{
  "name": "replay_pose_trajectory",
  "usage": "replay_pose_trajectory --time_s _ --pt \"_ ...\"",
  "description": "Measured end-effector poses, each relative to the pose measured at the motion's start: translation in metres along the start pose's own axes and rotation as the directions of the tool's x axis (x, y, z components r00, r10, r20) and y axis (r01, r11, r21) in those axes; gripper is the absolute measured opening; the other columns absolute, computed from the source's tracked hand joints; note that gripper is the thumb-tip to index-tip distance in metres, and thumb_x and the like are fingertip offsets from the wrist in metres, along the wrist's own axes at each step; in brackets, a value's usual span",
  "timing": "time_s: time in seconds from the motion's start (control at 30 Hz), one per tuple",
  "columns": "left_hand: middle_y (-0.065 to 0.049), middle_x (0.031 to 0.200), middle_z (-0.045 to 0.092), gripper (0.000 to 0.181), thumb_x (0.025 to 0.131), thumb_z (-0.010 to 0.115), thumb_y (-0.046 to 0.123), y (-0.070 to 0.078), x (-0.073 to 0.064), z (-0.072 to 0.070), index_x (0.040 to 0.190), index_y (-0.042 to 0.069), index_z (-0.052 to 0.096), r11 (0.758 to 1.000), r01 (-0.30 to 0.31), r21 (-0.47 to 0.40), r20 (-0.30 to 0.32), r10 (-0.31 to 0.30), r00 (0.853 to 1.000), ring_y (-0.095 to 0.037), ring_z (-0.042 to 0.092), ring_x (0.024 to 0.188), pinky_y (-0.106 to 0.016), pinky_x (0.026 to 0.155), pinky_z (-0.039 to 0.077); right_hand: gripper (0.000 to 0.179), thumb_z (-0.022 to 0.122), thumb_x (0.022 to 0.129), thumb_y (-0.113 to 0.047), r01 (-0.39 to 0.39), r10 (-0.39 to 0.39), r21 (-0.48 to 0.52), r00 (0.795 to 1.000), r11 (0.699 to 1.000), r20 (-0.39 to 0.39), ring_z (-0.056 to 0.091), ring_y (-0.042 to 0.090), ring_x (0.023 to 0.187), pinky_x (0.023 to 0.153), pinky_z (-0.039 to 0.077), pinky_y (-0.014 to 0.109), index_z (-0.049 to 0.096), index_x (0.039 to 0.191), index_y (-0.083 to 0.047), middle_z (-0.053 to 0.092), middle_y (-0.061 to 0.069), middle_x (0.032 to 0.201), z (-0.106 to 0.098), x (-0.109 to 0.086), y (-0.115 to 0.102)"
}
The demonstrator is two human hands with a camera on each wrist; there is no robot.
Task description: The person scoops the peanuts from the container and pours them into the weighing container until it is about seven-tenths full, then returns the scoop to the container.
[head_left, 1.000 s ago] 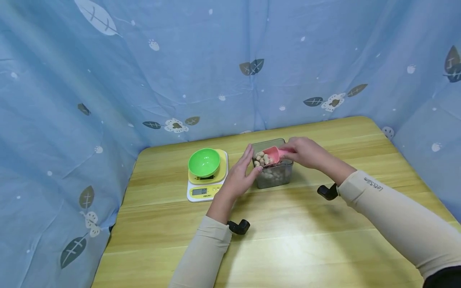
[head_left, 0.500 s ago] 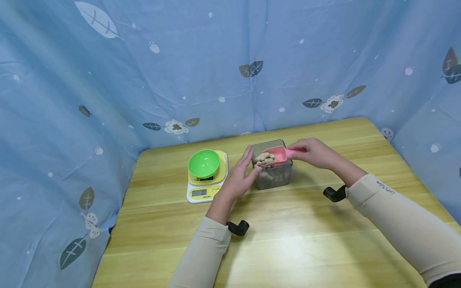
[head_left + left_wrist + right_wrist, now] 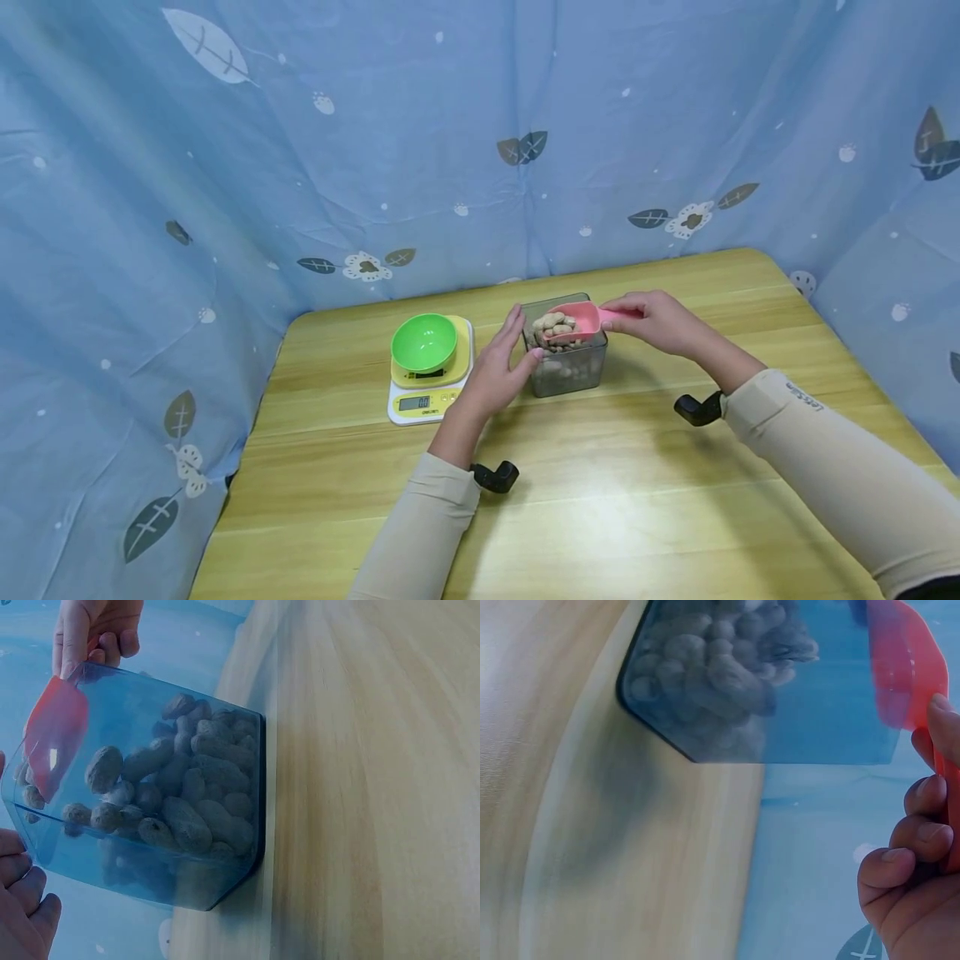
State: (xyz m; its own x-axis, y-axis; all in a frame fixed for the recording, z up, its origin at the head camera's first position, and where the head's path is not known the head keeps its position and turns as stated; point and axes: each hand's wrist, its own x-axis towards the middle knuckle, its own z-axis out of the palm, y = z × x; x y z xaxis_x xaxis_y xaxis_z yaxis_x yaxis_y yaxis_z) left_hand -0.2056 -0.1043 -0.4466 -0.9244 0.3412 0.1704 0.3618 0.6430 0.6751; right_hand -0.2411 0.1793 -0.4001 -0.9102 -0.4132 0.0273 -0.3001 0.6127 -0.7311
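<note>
Pink scoop [image 3: 587, 320] bearing peanuts [image 3: 553, 326], at mouth of upright see-through container [image 3: 567, 379], more peanuts inside

OK, quick headcount: two grips, both bare hands, so one left hand [image 3: 495, 371] and one right hand [image 3: 656, 321]. Sleeves make two as well, one per arm, like this beige sleeve [image 3: 832, 475]. Same with the black wrist attachments, two of those, here's one black wrist attachment [image 3: 497, 477]. After that it's mostly singles: one pink scoop [image 3: 581, 321], one see-through container [image 3: 566, 372], one green bowl [image 3: 424, 342], one digital kitchen scale [image 3: 405, 412] with one display [image 3: 414, 403], and one desk [image 3: 600, 517]. Peanuts [image 3: 187, 825]? Loads, honestly, they overlap too much for me to give a proper number.
</note>
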Motion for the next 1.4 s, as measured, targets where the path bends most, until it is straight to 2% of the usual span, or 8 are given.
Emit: replay_pose_trajectory --time_s 0.23,0.47,0.63,0.77,0.93,1.03,1.23,1.4 --pt "0.024 0.155 -0.001 0.069 0.094 0.041 0.056 -0.006 -0.007 -0.023 0.150 0.036 0.008 1.000 0.011 -0.005 -0.040 -0.011 0.999 -0.015 0.013 0.144 -0.049 0.114 0.023 0.044 0.061 0.087 -0.046 -0.014 0.014 0.002 1.000 1.000 -0.023 0.063 0.020 0.095 0.076 0.052 0.037 0.066 0.119 -0.017 0.068 0.007 0.111 -0.002 0.008 -0.014" --pt "0.017 0.157 0.004 0.070 0.093 0.041 0.057 -0.029 -0.022 -0.056 0.150 0.034 0.009 0.999 0.043 0.034 -0.129 -0.038 0.991 -0.011 0.009 0.145 -0.048 0.114 0.023 0.046 0.062 0.085 -0.050 -0.026 0.027 0.023 0.999 0.999 -0.032 0.060 0.018 0.087 0.072 0.048 0.034 0.066 0.120 -0.019 0.068 0.004 0.111 0.010 0.029 -0.039" --pt "0.014 0.158 0.005 0.070 0.092 0.042 0.058 -0.052 -0.037 -0.075 0.150 0.037 0.008 0.990 0.127 0.067 -0.205 -0.110 0.972 -0.016 0.011 0.145 -0.053 0.112 0.025 0.040 0.064 0.086 -0.045 0.021 -0.020 0.052 1.000 0.998 -0.023 0.057 0.017 0.084 0.071 0.047 0.033 0.067 0.117 -0.020 0.068 0.002 0.110 0.028 0.046 -0.062" --pt "0.013 0.158 0.003 0.075 0.091 0.044 0.058 -0.070 -0.048 -0.086 0.152 0.028 0.010 0.976 0.199 0.086 -0.251 -0.172 0.953 -0.016 0.010 0.145 -0.051 0.113 0.023 0.037 0.063 0.088 -0.042 0.036 -0.037 0.064 0.999 0.997 0.002 0.056 0.017 0.083 0.072 0.047 0.033 0.067 0.118 -0.021 0.068 0.000 0.110 0.046 0.060 -0.079" --pt "0.007 0.159 0.001 0.079 0.092 0.046 0.054 -0.086 -0.058 -0.091 0.152 0.016 0.012 0.959 0.276 0.059 -0.251 -0.254 0.934 -0.016 0.004 0.146 -0.047 0.116 0.019 0.036 0.063 0.090 -0.036 0.075 -0.075 0.021 0.997 0.997 0.030 0.060 0.016 0.087 0.076 0.050 0.033 0.067 0.118 -0.015 0.069 0.003 0.111 0.070 0.076 -0.095" --pt "0.005 0.159 0.000 0.079 0.093 0.044 0.054 -0.093 -0.061 -0.091 0.152 0.015 0.011 0.948 0.314 0.044 -0.244 -0.295 0.924 -0.018 0.004 0.146 -0.045 0.117 0.016 0.035 0.063 0.090 -0.032 0.076 -0.076 -0.010 0.996 0.997 0.039 0.060 0.016 0.089 0.078 0.051 0.034 0.066 0.119 -0.012 0.068 0.004 0.111 0.085 0.082 -0.105" --pt "0.005 0.159 0.001 0.076 0.094 0.046 0.047 -0.104 -0.063 -0.088 0.152 0.011 0.013 0.934 0.355 0.028 -0.245 -0.338 0.909 -0.023 0.008 0.146 -0.047 0.116 0.015 0.031 0.065 0.089 -0.028 0.067 -0.061 -0.115 0.997 0.991 0.049 0.060 0.017 0.087 0.080 0.051 0.034 0.068 0.115 -0.011 0.069 0.004 0.107 0.105 0.094 -0.119" --pt "-0.001 0.159 0.006 0.076 0.094 0.048 0.043 -0.110 -0.063 -0.086 0.152 0.010 0.012 0.932 0.361 0.023 -0.246 -0.345 0.906 -0.026 0.012 0.145 -0.048 0.116 0.016 0.026 0.063 0.090 -0.023 0.096 -0.088 -0.254 0.995 0.962 0.041 0.059 0.019 0.084 0.078 0.050 0.036 0.070 0.111 -0.010 0.070 0.006 0.099 0.115 0.099 -0.125"
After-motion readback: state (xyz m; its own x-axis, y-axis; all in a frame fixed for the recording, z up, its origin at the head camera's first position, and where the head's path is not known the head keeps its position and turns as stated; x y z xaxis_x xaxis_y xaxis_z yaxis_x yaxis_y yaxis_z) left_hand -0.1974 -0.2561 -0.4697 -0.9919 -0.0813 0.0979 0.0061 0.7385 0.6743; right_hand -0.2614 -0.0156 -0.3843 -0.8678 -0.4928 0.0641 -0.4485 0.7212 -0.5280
